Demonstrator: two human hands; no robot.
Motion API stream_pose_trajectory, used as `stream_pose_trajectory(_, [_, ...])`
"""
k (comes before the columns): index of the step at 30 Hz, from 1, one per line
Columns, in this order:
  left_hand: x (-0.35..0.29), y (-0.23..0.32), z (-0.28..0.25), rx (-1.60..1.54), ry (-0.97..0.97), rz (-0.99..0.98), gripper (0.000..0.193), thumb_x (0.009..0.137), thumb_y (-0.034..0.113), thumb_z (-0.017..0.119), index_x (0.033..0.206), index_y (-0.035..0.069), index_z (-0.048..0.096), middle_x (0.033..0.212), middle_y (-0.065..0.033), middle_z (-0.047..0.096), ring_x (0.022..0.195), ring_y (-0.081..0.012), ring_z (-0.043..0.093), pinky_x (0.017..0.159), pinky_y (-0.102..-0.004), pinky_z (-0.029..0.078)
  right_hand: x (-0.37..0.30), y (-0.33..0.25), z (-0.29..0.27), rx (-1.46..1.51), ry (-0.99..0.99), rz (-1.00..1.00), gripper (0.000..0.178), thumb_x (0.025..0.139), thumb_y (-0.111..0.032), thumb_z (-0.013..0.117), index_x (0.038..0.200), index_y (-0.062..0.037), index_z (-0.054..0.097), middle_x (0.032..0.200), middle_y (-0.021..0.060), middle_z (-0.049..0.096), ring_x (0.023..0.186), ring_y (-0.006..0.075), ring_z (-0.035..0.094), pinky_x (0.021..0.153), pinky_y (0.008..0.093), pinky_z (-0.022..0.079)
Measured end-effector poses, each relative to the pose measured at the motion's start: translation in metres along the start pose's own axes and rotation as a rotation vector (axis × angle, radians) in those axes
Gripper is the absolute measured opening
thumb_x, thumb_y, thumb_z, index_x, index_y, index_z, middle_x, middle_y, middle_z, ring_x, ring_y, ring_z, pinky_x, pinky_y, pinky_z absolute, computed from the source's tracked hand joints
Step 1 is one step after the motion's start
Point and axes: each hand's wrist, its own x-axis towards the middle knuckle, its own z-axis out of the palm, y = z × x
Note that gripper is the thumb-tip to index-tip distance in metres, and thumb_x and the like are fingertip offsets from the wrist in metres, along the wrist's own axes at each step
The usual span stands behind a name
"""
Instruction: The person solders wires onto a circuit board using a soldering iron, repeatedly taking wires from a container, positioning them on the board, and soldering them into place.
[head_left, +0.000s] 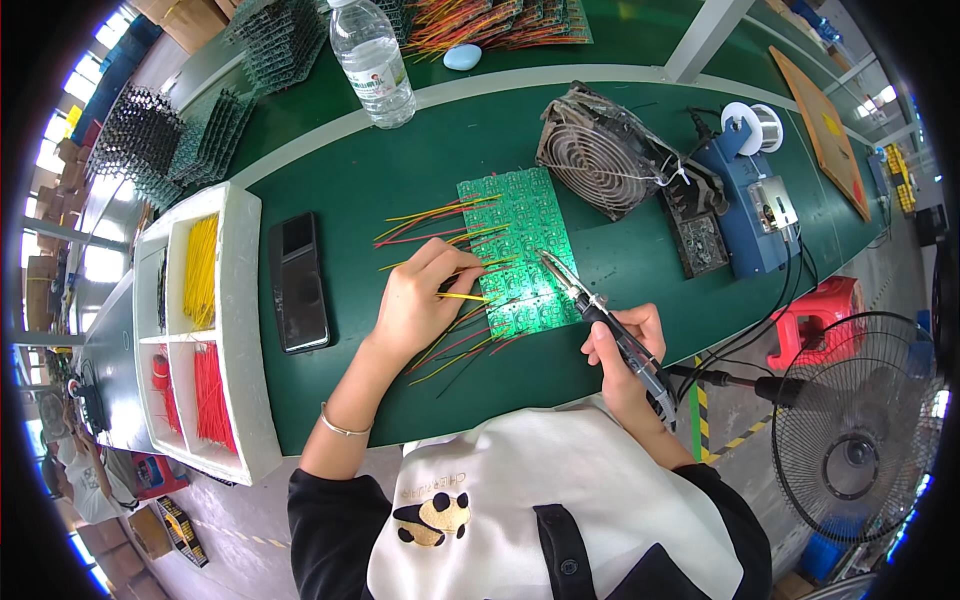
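A green circuit board panel (530, 215) lies on the green bench, with several red and yellow wires (420, 218) sticking out past its left edge. My left hand (420, 290) is at that edge, its fingers pinched together. A yellow wire (462, 296) runs from beneath these fingers to the board; the exact grip is partly hidden. At the right of the panel, my right hand (630, 365) is closed around a soldering iron (650, 385). The iron points up and left, its tip over the right part of the board, near a bright patch of light.
A white foam box (255, 330) of sorted wires and a black phone (298, 285) are on the left. Behind the board stand a water bottle (372, 65) and a square fan (600, 150). A blue solder feeder (745, 200) sits right; a black fan (855, 430) stands beside the bench.
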Motion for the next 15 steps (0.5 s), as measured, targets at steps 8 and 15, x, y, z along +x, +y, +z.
stream_pose_trajectory(8, [0.0011, -0.0022, 0.0022, 0.007, 0.038, 0.03, 0.01, 0.072, -0.001, 0.066, 0.081, 0.003, 0.065, 0.076, -0.006, 0.058, 0.059, -0.0149, 0.056, 0.049, -0.0247, 0.044, -0.0004, 0.0004, 0.0051, 0.009, -0.01, 0.011, 0.018, 0.082, -0.006, 0.059, 0.086, -0.0019, 0.042, 0.066, 0.0083, 0.055, 0.054, 0.0097, 0.053, 0.047, 0.0204, 0.042])
stream_pose_trajectory(15, [-0.0035, -0.0023, 0.0072, -0.005, 0.058, 0.002, 0.007, 0.073, 0.002, 0.066, 0.08, 0.004, 0.065, 0.077, -0.0061, 0.059, 0.059, -0.0183, 0.059, 0.052, -0.028, 0.049, -0.0025, -0.0004, 0.0043, 0.018, -0.021, 0.042, 0.018, 0.082, -0.006, 0.059, 0.086, -0.0022, 0.042, 0.066, 0.0081, 0.055, 0.054, 0.0093, 0.052, 0.047, 0.0202, 0.042])
